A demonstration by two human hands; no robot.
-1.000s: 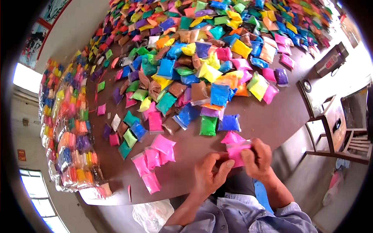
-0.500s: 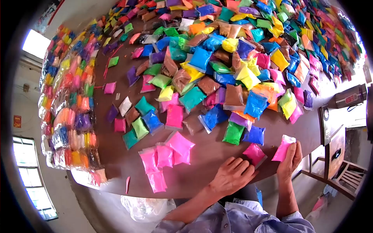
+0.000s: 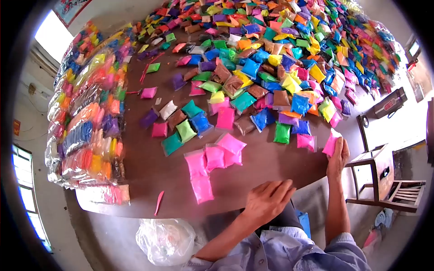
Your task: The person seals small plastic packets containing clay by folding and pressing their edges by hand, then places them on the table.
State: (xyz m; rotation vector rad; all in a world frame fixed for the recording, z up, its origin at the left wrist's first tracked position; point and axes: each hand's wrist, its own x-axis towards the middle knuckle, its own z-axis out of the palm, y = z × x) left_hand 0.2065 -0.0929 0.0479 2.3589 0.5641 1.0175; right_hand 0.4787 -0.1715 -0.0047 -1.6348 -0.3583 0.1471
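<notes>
My right hand (image 3: 338, 158) holds a pink packet (image 3: 332, 143) upright by its lower part, at the table's right front edge. My left hand (image 3: 270, 200) hovers by the front edge with its fingers bent together; whether anything small is between them is hidden. Just left of the held packet, another pink packet (image 3: 306, 142) lies below a blue one (image 3: 301, 128). Several pink packets (image 3: 214, 156) lie in an overlapping group to the left of my hands.
A large heap of coloured packets (image 3: 296, 83) spreads over the table (image 3: 149, 174). Clear bags of packets (image 3: 86, 131) stack at left. A pink strip (image 3: 159, 203) lies near the front edge. A flask (image 3: 389, 103) and wooden chair (image 3: 384, 176) are right, a plastic bag (image 3: 166, 241) below.
Both hands first worked together at one pink packet, then parted. My right hand carries it to the right, and my left hand has drawn back from the other pink packet. The view has shifted.
</notes>
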